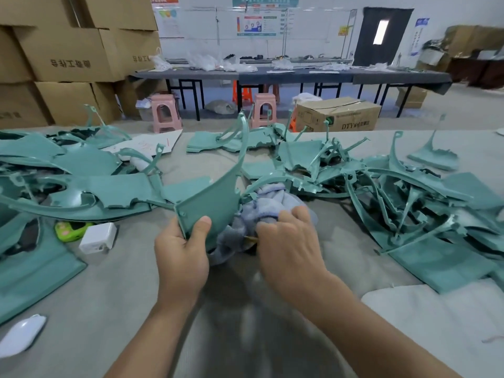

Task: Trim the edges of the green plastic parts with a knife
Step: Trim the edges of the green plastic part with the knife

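- Nearest us, bare grey table (114, 309) between the forearms gives open room to turn a part; a white mouse (21, 335) lies near left, well clear.
- Left hand (181, 255) grips the near corner of a green part (210, 197), thumb curled over the face, fingers behind it. The part stands upright, and its thin curved arm sweeps up and away.
- It looks light and fairly stiff, a thin moulded shell, though that arm would likely flex. Holding low on the broad panel seems the sound choice.
- Right hand (289, 241) has its fingers curled down into a bluish cloth (267, 205) just right of the part. A small yellowish sliver shows under the fingers; I can't tell if that is the knife.
- The part's ragged edges look sharp enough to snag the cloth or skin.
- Left, a white charger (98, 237) and a green gadget (69, 230) sit close by, limiting swing that way.
- Farther out, piles of green parts (409, 192) crowd both sides and the middle, arms sticking up. Little spare room there.
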### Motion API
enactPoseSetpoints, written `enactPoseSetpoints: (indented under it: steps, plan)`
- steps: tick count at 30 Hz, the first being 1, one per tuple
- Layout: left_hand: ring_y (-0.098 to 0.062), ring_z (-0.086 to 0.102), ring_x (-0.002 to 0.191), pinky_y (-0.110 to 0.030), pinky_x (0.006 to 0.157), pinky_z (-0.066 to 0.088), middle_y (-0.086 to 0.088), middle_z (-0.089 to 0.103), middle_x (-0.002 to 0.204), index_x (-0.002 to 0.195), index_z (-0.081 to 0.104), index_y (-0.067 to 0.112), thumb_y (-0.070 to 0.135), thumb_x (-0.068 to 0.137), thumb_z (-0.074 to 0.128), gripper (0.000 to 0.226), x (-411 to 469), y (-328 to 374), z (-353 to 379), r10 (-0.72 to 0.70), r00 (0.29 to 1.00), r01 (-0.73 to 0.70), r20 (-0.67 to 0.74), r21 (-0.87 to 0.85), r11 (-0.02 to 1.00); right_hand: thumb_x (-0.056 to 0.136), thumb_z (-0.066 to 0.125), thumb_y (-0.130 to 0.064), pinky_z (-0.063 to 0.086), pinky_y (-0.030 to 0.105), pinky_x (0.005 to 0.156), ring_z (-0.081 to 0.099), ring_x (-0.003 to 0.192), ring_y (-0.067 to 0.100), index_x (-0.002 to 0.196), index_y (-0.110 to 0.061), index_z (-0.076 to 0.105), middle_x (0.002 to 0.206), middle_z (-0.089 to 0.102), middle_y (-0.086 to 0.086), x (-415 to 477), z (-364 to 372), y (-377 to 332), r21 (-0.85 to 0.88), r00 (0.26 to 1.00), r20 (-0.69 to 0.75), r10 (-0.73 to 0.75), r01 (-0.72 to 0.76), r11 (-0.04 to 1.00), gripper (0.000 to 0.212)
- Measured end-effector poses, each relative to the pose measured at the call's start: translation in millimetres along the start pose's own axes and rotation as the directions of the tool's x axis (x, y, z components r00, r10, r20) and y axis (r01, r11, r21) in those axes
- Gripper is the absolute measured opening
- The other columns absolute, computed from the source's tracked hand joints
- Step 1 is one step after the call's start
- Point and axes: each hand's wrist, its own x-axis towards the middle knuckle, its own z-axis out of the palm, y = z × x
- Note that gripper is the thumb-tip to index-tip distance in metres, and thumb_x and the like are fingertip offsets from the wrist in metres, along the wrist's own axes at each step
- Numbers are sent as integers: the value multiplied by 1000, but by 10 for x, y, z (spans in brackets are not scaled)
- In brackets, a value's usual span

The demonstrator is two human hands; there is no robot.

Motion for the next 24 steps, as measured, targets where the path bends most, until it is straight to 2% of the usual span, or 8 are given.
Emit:
enactPoseSetpoints:
  steps: [4,6,9,11,12,17,20,24]
  plan:
    - [17,62,81,-7,67,46,35,69,87,86,68,35,31,91,63,8,-130,237,9,124,990,-123,-63,17,992,75,75,-29,22,32,75,43,57,8,63,-30,65,48,46,-16,-183,-334,473,52,946,-193,260,-255,966,16]
    - [22,58,96,-2,79,42,42,65,101,100,72,31,30,94,59,14,-308,345,51,335,938,-346,91,160,924,80,70,-31,30,33,83,48,55,4,63,-33,64,45,53,-14,-258,-442,809,180,883,-196,426,-395,901,18]
    - [19,59,104,-7,89,46,32,67,114,122,71,28,14,94,62,32,-581,248,168,357,816,-462,455,142,876,76,70,-27,46,33,72,56,57,8,61,-29,69,53,61,-21,-362,-451,1128,465,620,-171,766,-635,618,15]
    - [17,60,104,-13,92,50,22,70,115,121,73,25,13,92,63,33,-642,121,250,263,760,-451,594,190,872,67,68,-23,43,30,63,51,53,11,67,-31,73,50,59,-15,-413,-422,1200,704,379,-157,912,-605,372,9]
    - [15,59,109,-13,96,48,19,70,118,121,74,21,13,92,63,32,-630,58,285,228,736,-453,637,214,866,63,67,-21,42,29,60,47,51,13,67,-28,73,49,57,-11,-435,-419,1214,811,326,-105,940,-519,270,10]
    - [-2,68,98,-1,91,37,8,76,109,118,75,21,6,93,67,29,-227,-130,296,183,809,-459,559,407,789,77,57,3,33,19,43,42,47,14,53,-17,58,51,56,4,-437,-342,1173,978,536,198,821,-166,-127,31]
    - [-16,71,93,-8,85,38,0,78,105,116,76,20,7,95,66,26,-6,-198,281,95,848,-390,522,492,778,83,58,7,37,20,47,45,52,17,64,-15,55,61,64,11,-433,-295,1094,944,649,329,686,-251,-215,30]
    - [-6,61,96,10,80,28,5,79,93,114,77,21,13,94,68,24,-82,-155,253,179,796,-489,578,440,753,83,68,0,42,26,63,52,59,16,69,-14,62,77,71,14,-428,-157,913,881,704,474,529,-367,-300,20]
